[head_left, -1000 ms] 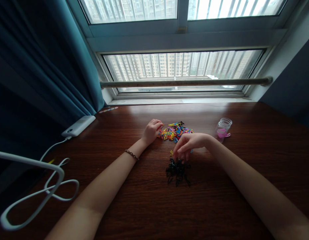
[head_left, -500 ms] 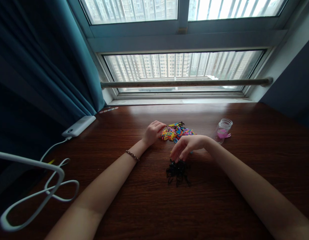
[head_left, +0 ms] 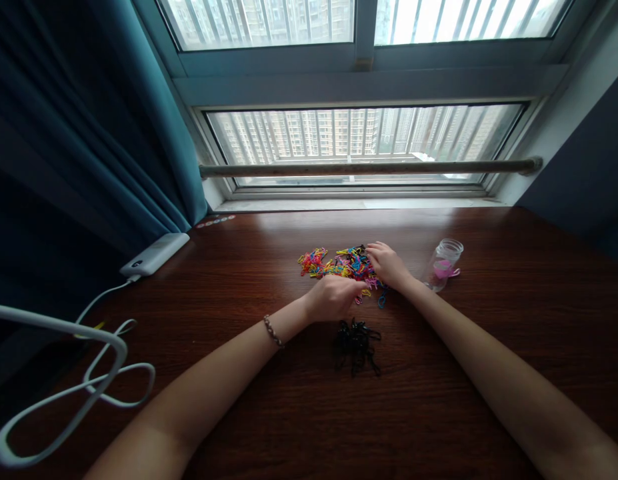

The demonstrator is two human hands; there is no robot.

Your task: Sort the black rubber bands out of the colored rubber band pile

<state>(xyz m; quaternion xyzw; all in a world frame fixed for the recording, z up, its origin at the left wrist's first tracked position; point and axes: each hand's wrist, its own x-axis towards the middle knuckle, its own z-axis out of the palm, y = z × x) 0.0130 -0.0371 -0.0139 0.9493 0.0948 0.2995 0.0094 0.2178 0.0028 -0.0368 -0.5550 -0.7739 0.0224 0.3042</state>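
A loose pile of small colourful rubber bands lies on the dark wooden table. My left hand is closed at the pile's near edge, thumb and fingers drawn together; whatever they hold is hidden. At the right edge of the pile, my right hand has its fingers bent in among the bands, close to some black ones. I cannot make out what is between its fingertips. Nearer to me, below my left hand, sits a separate heap of black rubber bands.
A clear jar with something pink stands right of my right hand. On the left lie a white power bank and a looped white cable. Beyond the table are a blue curtain and a window with a rail.
My right hand has left the black heap and moved up to the colourful pile. My left hand has come right and nearer to me, uncovering the pile's left part.
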